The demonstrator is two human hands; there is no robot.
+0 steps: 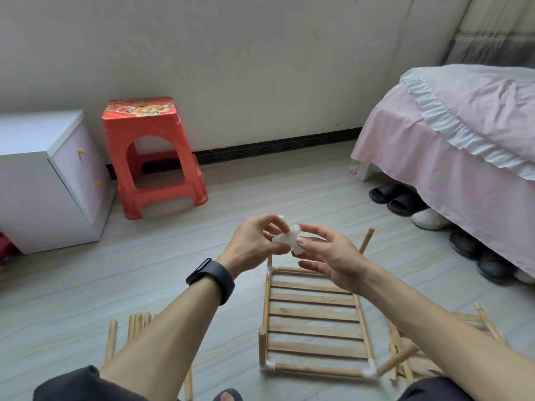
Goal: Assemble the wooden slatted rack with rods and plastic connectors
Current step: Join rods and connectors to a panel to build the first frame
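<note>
Both hands raised over rack [314, 319]: left hand [254, 241] and right hand [330, 256] are pinching one white connector [286, 238] between fingertips.

Two grips, left grip [254, 241] and right grip [333, 256], pinch one plastic connector [289, 241]. Below the grips is one slatted panel [314, 316] with five slats, four corner rods [366, 240] and three visible corner connectors [267, 366]. Below the left grip are loose rods [111, 340], too overlapped to count. Far left of the grips are one red stool [150, 157] and one cabinet [43, 180] with two knobs [81, 151].
</note>
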